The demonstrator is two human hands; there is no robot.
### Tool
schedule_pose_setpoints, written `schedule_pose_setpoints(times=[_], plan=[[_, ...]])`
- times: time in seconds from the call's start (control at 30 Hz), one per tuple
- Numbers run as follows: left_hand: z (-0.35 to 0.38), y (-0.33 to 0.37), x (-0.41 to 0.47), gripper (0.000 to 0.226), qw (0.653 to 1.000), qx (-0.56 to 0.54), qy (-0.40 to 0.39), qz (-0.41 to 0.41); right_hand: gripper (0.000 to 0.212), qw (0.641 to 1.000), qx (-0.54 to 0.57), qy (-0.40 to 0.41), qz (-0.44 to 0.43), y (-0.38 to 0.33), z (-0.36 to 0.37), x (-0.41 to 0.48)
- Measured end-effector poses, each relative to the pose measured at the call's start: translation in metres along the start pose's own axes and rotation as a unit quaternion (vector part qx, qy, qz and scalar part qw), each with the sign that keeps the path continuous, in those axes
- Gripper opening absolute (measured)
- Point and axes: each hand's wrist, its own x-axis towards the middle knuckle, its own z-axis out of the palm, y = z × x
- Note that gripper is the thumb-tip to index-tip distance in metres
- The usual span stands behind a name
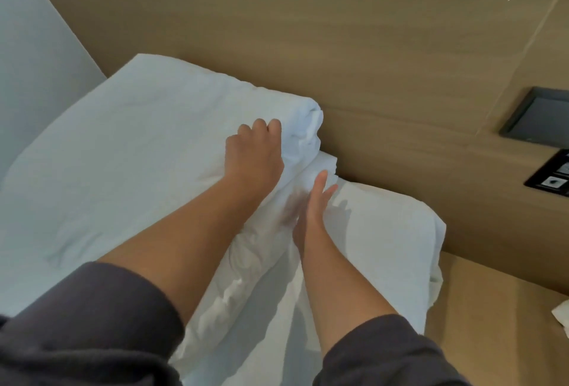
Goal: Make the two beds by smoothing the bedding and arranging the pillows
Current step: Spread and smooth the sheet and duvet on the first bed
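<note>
From the head view I read two white pillows set side by side against the wooden headboard [308, 31]. The left pillow [138, 145] is the larger in frame and its far edge touches the headboard. The right pillow [385, 231] lies lower and nearer the wooden ledge [492, 308]. The right end of the left pillow overlaps the near corner of the right pillow. The left hand [255, 151] sits on the right end of the left pillow, with its fingers curled into the folded, rolled-over end of the pillowcase and gripping it. The right hand [311, 210] is edge-on with its fingers straight and slightly spread, and it lies in the seam where the two pillows meet. Its outline is blurred, so I cannot tell how firmly it presses on the fabric. Bunched white fabric [246, 287] runs toward the camera between the two forearms. Both forearms are bare, and dark sleeves [92, 324] are pushed up toward the elbows. A dark rectangular panel [538, 114] is mounted on the headboard wall to the right. A black control plate [551, 176] with small icons is just below it. A white item [562, 314] is cut off at the right edge of the ledge, and I cannot identify it. A grey wall [30, 46] borders the left pillow at upper left.
</note>
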Motion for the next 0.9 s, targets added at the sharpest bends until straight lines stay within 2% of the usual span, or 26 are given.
schedule_pose_setpoints(times=[0.1, 0.17, 0.27, 0.4, 0.53, 0.63, 0.8, 0.9], plan=[[0.004, 0.006, 0.036, 0.019, 1.0, -0.01, -0.012, -0.02, 0.077, 0.999, -0.026, 0.007, -0.024, 0.005, 0.015, 0.011], [0.008, 0.008, 0.056, 0.015, 0.999, 0.011, -0.04, -0.012, 0.073, 0.997, -0.073, 0.018, -0.009, 0.004, 0.026, 0.019], [0.013, 0.012, 0.074, 0.018, 0.996, 0.029, -0.064, 0.061, 0.073, 0.994, -0.107, -0.007, -0.001, 0.002, 0.041, 0.027], [0.016, 0.013, 0.071, 0.032, 0.983, -0.05, -0.062, 0.167, 0.071, 0.991, -0.126, -0.022, -0.028, 0.001, 0.056, 0.032], [0.028, 0.001, 0.071, 0.031, 0.982, -0.052, -0.104, 0.151, 0.073, 0.992, -0.123, -0.031, -0.013, 0.001, 0.055, 0.032], [0.027, -0.001, 0.075, 0.03, 0.983, -0.054, -0.101, 0.141, 0.074, 0.992, -0.115, -0.037, -0.02, -0.001, 0.051, 0.031], [0.011, 0.0, 0.069, 0.04, 0.968, -0.12, -0.112, 0.189, 0.078, 0.989, -0.135, -0.05, -0.022, -0.004, 0.057, 0.028], [0.012, -0.011, 0.065, 0.039, 0.97, -0.142, -0.108, 0.164, 0.078, 0.988, -0.143, -0.059, -0.028, -0.005, 0.059, 0.025]])
